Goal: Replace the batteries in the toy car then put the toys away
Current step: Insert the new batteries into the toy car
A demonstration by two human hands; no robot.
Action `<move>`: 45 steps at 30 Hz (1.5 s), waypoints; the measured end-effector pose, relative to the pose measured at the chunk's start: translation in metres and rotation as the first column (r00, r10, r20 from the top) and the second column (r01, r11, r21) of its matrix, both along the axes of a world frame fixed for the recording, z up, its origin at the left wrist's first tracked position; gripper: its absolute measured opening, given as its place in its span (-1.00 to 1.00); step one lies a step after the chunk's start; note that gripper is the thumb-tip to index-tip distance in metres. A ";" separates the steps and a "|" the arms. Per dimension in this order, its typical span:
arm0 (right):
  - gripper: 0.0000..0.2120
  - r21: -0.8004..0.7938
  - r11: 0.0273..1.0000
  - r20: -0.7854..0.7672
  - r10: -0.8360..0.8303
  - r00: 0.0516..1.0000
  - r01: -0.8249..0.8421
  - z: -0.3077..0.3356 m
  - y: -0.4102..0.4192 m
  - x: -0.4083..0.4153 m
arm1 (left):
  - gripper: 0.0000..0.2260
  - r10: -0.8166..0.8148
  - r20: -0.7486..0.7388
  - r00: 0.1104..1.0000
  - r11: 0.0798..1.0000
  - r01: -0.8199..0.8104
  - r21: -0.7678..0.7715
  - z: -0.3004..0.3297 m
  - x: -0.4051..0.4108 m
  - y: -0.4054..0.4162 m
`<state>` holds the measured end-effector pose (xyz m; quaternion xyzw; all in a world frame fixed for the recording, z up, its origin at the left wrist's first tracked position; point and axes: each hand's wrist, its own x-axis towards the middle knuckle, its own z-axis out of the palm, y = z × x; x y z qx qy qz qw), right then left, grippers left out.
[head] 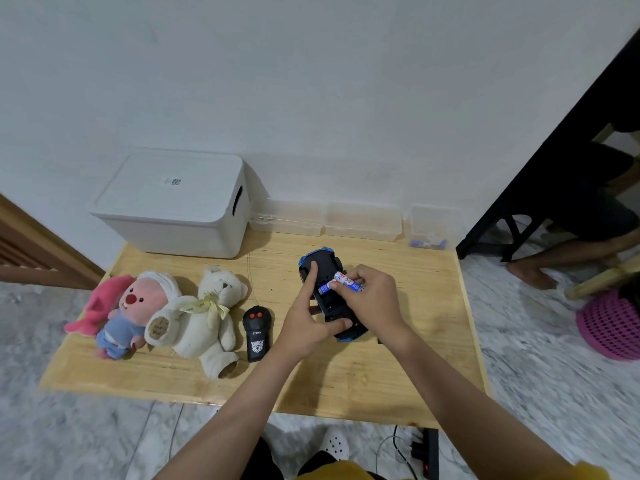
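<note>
A blue and black toy car [322,261] lies upside down on the wooden table [415,358]. My left hand [308,323] holds it, with the index finger stretched along the underside and the thumb against its near end. Over the car's open battery bay, my right hand [372,296] pinches a blue and white battery [341,280]. A black remote control [257,332] lies left of the car. Further left lie a white teddy bear [207,317] and a pink plush [128,313].
A white lidded storage box [173,206] stands at the back left by the wall. Three clear plastic containers [363,220] line the back edge; the right one [429,225] holds small blue items. A pink basket [609,327] and a seated person's foot [530,271] are on the floor at right.
</note>
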<state>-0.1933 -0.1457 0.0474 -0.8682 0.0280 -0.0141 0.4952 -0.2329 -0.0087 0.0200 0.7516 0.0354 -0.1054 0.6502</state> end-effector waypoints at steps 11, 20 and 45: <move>-0.65 -0.458 0.877 0.050 0.190 0.980 -0.147 0.012 0.014 0.002 | -0.02 0.020 0.044 0.999 0.999 -0.022 0.036 0.009 -0.005 0.012; -0.66 -0.615 0.741 -0.028 0.321 0.947 -0.270 0.011 0.014 0.000 | -0.02 0.047 0.001 0.999 0.998 -0.047 0.035 0.004 -0.009 0.015; -0.85 0.016 0.994 0.108 -0.106 0.988 0.105 -0.011 0.005 -0.030 | -0.03 0.175 0.028 0.984 0.984 -0.175 0.022 0.004 -0.022 0.008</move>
